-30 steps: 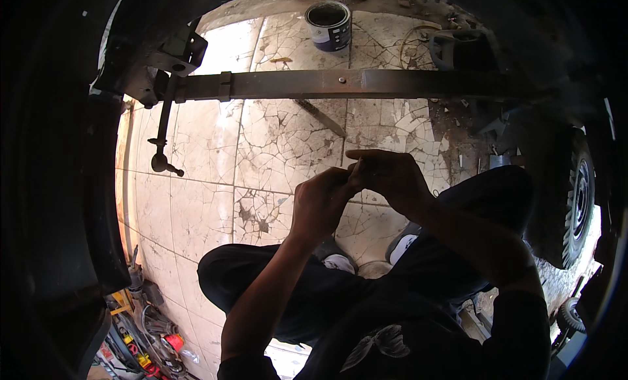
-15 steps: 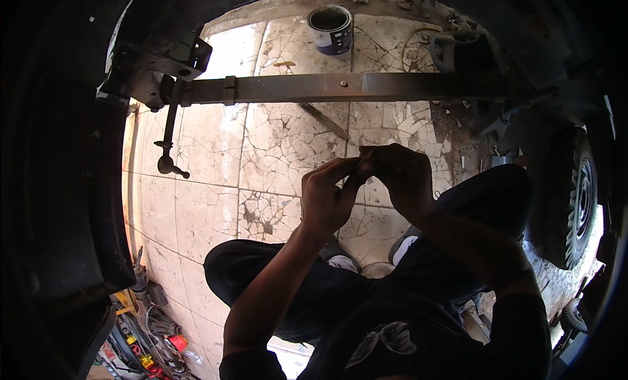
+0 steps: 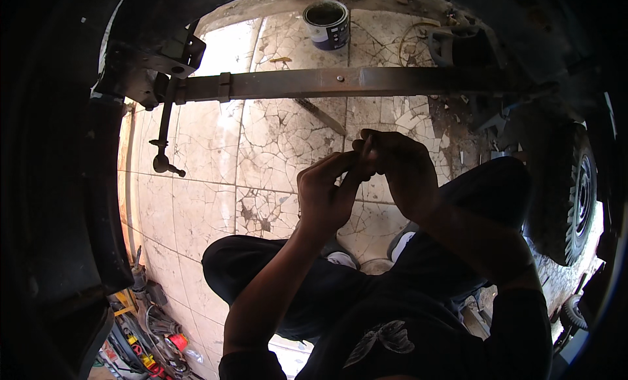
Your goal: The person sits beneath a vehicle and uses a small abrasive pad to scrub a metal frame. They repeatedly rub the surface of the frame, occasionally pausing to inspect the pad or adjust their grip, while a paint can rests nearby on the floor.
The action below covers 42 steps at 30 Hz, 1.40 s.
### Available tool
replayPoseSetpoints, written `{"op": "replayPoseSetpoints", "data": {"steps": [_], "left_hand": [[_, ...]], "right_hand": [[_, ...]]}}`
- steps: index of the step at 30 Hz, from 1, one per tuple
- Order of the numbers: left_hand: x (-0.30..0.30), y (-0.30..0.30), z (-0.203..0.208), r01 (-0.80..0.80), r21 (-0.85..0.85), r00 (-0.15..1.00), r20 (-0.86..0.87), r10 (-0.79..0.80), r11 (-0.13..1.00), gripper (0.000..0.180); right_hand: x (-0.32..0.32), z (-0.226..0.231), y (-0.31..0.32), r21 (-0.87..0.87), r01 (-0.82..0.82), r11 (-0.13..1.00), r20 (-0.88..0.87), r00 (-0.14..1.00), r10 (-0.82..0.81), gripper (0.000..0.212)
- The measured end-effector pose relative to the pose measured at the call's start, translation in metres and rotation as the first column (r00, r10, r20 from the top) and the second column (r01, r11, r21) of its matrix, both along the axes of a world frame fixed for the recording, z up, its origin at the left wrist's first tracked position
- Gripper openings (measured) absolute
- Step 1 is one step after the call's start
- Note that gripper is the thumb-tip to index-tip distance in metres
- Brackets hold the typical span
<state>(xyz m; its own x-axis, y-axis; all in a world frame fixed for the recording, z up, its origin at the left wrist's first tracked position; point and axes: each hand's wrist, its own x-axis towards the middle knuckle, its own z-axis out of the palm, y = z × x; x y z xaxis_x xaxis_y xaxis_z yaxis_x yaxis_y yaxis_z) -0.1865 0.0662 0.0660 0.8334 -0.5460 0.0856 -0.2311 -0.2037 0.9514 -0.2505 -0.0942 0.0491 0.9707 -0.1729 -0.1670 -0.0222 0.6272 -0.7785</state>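
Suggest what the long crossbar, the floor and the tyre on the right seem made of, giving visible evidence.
Crossbar: probably steel, dull and dark, with brownish rust-like patches.
Floor: likely ceramic tile, pale, with straight joints and web-like cracks.
Tyre: likely matte black rubber, judging by its chunky tread.

From the person's head, through a fisheye lens, we look down from close above both hands (image 3: 328,195). We face the tiled floor (image 3: 206,151), a metal bar (image 3: 281,85) crossing at twelve o'clock.
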Motion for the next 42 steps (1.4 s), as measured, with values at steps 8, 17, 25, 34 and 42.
{"op": "replayPoseSetpoints", "data": {"steps": [8,17,25,34,42], "left_hand": [[0.004,-0.003,-0.005,0.015,0.046,1.0,0.001,-0.015,0.999,0.015],[0.004,0.02,-0.028,0.153,0.206,0.981,-0.15,-0.123,0.967,0.033],[0.035,0.038,-0.057,0.095,0.367,0.995,-0.035,-0.089,0.925,0.03],[0.19,0.025,-0.055,-0.168,0.44,0.66,0.715,-0.231,0.882,0.027],[0.264,-0.01,-0.096,-0.42,0.761,0.84,0.533,-0.107,0.495,0.055]], "right_hand": [[0.006,-0.013,-0.003,-0.126,0.044,0.991,-0.01,0.999,-0.045,0.023],[0.011,0.014,-0.047,-0.63,0.218,0.745,-0.036,0.95,-0.309,0.023],[0.001,0.003,-0.095,-0.73,0.308,0.61,0.095,0.93,-0.355,0.02],[-0.019,0.001,-0.103,-0.981,0.193,-0.017,0.193,0.974,-0.121,0.024],[-0.011,-0.022,-0.101,-0.971,0.063,0.229,0.016,0.979,-0.203,0.012]]}}
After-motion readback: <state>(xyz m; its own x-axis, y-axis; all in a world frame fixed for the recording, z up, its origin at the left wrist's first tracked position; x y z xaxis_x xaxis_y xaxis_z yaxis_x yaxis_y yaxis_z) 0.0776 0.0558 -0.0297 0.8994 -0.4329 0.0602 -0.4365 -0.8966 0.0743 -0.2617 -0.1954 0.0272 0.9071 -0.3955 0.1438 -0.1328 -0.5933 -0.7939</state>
